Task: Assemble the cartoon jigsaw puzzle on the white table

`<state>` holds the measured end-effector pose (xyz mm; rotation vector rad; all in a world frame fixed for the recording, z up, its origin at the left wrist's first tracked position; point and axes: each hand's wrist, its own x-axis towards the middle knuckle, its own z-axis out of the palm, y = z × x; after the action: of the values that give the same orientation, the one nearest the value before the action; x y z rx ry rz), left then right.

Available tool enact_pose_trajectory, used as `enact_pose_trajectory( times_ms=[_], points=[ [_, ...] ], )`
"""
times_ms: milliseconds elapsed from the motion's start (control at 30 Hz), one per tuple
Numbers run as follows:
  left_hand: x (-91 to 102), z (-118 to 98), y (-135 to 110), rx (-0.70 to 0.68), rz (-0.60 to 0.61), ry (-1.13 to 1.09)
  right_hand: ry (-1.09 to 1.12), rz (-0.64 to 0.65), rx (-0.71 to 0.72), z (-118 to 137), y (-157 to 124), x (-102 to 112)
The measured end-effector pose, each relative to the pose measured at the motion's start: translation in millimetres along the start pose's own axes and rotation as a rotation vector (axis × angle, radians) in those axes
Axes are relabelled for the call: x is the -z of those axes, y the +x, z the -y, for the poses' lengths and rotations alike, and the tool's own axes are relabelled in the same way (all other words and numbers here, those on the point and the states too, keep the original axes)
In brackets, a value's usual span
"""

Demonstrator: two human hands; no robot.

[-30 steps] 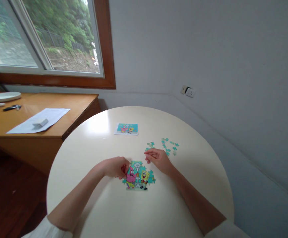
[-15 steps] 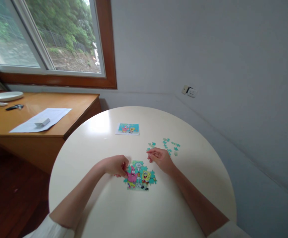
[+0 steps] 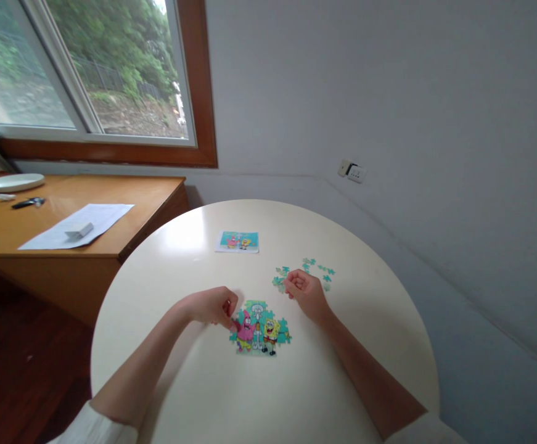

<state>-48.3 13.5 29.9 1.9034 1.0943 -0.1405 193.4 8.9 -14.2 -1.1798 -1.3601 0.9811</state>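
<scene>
Window (image 3: 129, 74) at far left, round white desk (image 3: 296, 394) right of it. Left hand (image 3: 210, 304) was curled narrow at the left edge of the part-joined puzzle (image 3: 258, 330), mid-desk; grip unclear. A nudge there could have split it. Picture card (image 3: 238, 242) lay behind. Right hand (image 3: 308, 293), loosely curled, contents hidden, partly screened loose pieces (image 3: 327, 278); a stray brush could have scattered them.

Window (image 3: 129, 74) light glares on the tabletop (image 3: 189, 246); the dim floor (image 3: 23, 376) seems blurred.
</scene>
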Motion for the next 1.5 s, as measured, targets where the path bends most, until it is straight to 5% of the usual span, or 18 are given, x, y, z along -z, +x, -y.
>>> enact_pose_trajectory(
  times_ms=[333, 533, 867, 1367, 1500],
  points=[
    [-4.4, -6.7, -1.3, -0.045, -0.023, 0.207, -0.189, -0.231, 0.126, -5.4, 8.6, 15.6],
    [-6.2, -8.7, -1.3, -0.022, -0.053, 0.313, -0.433, -0.198, 0.182, -5.5, 6.0, 15.7],
    [-7.9, -4.7, 1.6, 0.029, -0.091, 0.334, -0.932, 0.060, 0.279, -21.8, 2.5, 12.0],
    [-8.8, -7.5, 4.3, -0.021, -0.175, 0.256, -1.027, -0.042, 0.185, -27.6, 9.9, 25.0],
    [-16.6, -13.0, 9.4, -0.087, -0.366, 0.175, -1.027, -0.052, 0.174, -25.5, 9.8, 24.5]
  ],
)
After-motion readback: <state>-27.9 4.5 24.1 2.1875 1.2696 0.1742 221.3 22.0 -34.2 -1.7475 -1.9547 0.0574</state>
